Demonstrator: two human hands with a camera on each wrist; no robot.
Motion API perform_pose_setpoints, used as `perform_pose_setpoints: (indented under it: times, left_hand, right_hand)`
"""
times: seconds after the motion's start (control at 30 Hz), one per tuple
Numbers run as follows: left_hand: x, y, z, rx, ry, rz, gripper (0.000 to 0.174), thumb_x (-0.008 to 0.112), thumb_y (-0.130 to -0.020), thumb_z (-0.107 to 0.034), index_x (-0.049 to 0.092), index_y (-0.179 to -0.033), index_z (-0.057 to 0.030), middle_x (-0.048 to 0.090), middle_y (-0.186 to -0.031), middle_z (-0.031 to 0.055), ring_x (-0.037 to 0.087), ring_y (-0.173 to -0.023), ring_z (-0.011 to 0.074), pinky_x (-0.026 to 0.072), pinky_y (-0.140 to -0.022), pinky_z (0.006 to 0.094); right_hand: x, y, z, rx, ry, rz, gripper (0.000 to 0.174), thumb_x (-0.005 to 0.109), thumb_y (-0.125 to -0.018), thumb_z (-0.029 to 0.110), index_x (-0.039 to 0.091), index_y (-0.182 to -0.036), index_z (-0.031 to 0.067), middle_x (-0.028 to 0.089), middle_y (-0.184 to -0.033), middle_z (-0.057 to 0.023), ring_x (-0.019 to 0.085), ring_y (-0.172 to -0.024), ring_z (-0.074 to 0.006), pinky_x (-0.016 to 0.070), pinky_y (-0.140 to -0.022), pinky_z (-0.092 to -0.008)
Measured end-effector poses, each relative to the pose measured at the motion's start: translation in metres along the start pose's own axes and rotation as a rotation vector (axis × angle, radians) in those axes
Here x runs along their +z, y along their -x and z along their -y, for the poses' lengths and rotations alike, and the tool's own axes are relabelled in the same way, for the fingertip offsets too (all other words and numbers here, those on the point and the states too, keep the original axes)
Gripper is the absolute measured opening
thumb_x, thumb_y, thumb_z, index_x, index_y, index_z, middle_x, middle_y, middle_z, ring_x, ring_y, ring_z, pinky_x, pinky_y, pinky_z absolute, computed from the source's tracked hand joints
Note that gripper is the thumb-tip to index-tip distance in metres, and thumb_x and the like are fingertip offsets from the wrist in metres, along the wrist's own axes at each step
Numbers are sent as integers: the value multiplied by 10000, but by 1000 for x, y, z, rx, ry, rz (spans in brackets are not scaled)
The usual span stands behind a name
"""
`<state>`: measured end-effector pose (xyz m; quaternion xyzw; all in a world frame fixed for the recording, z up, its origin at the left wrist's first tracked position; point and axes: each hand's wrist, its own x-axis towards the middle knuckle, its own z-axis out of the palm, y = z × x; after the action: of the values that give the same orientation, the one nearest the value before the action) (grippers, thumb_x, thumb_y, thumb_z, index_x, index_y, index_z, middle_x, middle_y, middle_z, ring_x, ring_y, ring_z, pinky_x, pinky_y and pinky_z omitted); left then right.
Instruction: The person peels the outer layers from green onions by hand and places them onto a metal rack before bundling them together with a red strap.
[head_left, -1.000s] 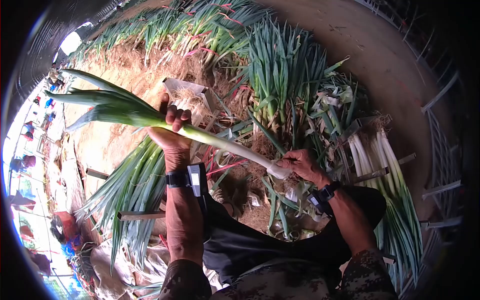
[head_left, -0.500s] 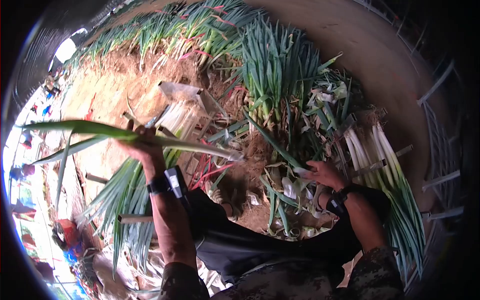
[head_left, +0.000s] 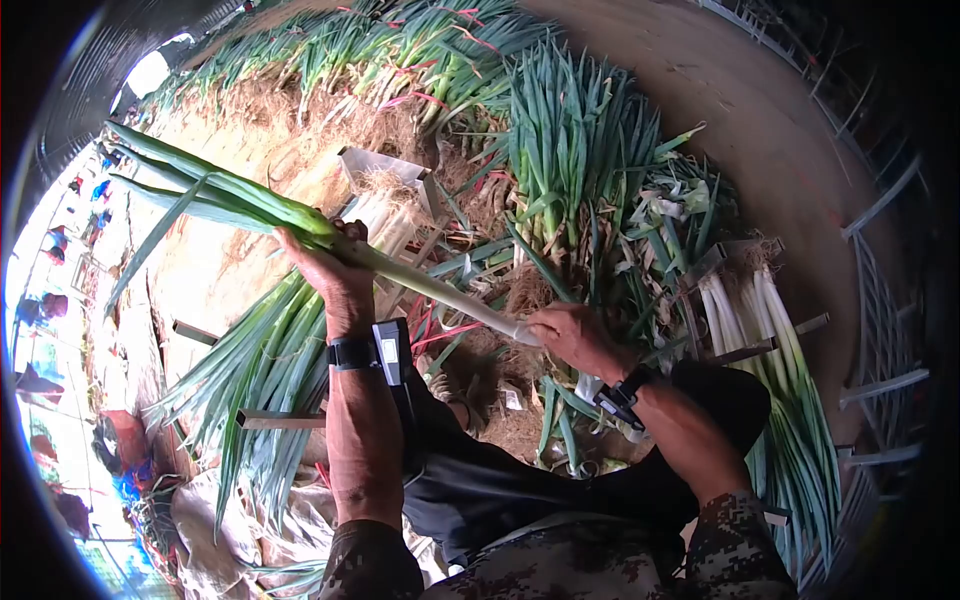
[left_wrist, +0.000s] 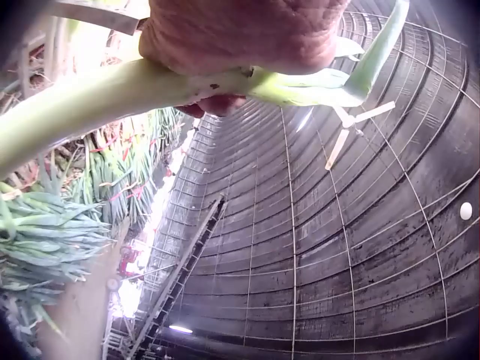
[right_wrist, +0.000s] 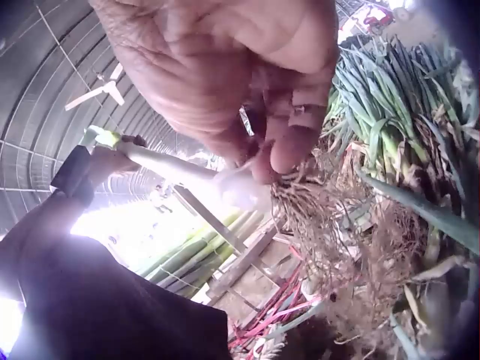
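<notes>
A long green onion (head_left: 435, 288) slants across in front of me, leaves up to the left and white end down to the right. My left hand (head_left: 338, 272) grips it just below the leaves, one of which hangs bent down. At the white end my right hand (head_left: 575, 335) pinches the base with thumb and fingers. In the right wrist view the thin brown roots (right_wrist: 300, 196) stick out below those fingertips. The left wrist view has the pale stalk (left_wrist: 82, 105) running under the left hand.
Trimmed green onions lie in a metal rack (head_left: 385, 170) at left, and more in a rack (head_left: 735, 355) at right. An upright bunch (head_left: 580, 140) stands ahead among peeled leaf scraps (head_left: 665, 215). Tied bundles (head_left: 400, 50) line the back.
Half a second ago the right hand was apart from the stalk, lower right, and the left held it farther left. Both hands are now on it again, with the right at its white end.
</notes>
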<state>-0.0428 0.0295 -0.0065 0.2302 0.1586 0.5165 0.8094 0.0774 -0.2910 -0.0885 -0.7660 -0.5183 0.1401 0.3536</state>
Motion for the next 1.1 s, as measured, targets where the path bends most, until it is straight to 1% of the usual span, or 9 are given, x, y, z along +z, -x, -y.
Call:
perform_pose_setpoints:
  times: [0.17, 0.27, 0.5, 0.57, 0.73, 0.83, 0.93, 1.03, 1.1]
  left_hand:
    - [-5, -7, 0, 27, -52, -126, 533, 494, -951, -640, 536, -934, -109, 539, -739, 80, 477, -571, 227, 460, -607, 376]
    - [-20, -13, 7, 51, -84, -86, 550, 457, -976, -633, 534, -983, -88, 547, -781, 91, 500, -590, 242, 490, -633, 408]
    - [-5, 16, 23, 262, -387, -112, 544, 418, -1020, -579, 560, -1032, -55, 554, -766, 78, 575, -624, 244, 519, -623, 391]
    - [1, 15, 14, 231, -356, -158, 552, 428, -1012, -590, 564, -1021, -55, 558, -776, 81, 574, -609, 242, 508, -595, 375]
    - [8, 15, 15, 215, -429, -212, 562, 450, -996, -611, 563, -1064, -65, 564, -824, 82, 600, -649, 252, 494, -581, 369]
    - [10, 14, 19, 203, -439, -165, 569, 455, -993, -613, 558, -1101, -65, 563, -845, 79, 610, -665, 260, 500, -585, 373]
    - [11, 15, 22, 174, -452, -156, 565, 467, -988, -615, 552, -1111, -70, 565, -875, 74, 613, -682, 260, 520, -623, 389]
    - [15, 20, 21, 151, -403, -185, 533, 512, -983, -584, 546, -1116, -70, 562, -839, 72, 613, -638, 252, 526, -598, 388]
    - [1, 11, 19, 141, -386, -112, 521, 526, -979, -579, 539, -1124, -79, 550, -873, 71, 597, -682, 258, 538, -666, 427]
  right_hand:
    - [4, 3, 4, 41, -3, -207, 82, 652, -885, 92, 686, -926, 29, 685, -818, -150, 675, -707, -294, 522, -627, -378]
    - [5, 6, -22, 224, 119, -332, 113, 637, -877, 144, 662, -826, 46, 670, -783, -189, 674, -718, -364, 522, -614, -435]
    - [-5, 43, -93, 538, 232, -265, 109, 655, -832, 156, 655, -807, 50, 676, -781, -191, 677, -739, -376, 511, -622, -422]
    - [-13, 77, -118, 585, 453, -187, 126, 665, -831, 154, 691, -895, 49, 700, -840, -177, 690, -787, -364, 528, -666, -407]
    - [-29, 83, -90, 387, 100, -294, 235, 668, -864, 163, 710, -1077, 72, 718, -951, -160, 701, -890, -338, 553, -755, -414]
    - [-34, 46, -20, 318, -93, -189, 284, 701, -866, 173, 687, -1138, 92, 715, -1037, -144, 691, -963, -314, 553, -824, -371]
    - [-18, 34, 0, 39, 33, -176, 313, 725, -845, 193, 683, -1143, 104, 704, -1058, -131, 689, -935, -299, 559, -800, -372]
    - [1, 30, -13, 6, 80, -62, 259, 734, -843, 166, 697, -1075, 59, 695, -992, -111, 688, -811, -259, 559, -720, -353]
    - [8, 32, -22, -36, 86, -46, 221, 709, -843, 151, 692, -1048, 71, 674, -920, -115, 671, -820, -303, 550, -725, -385]
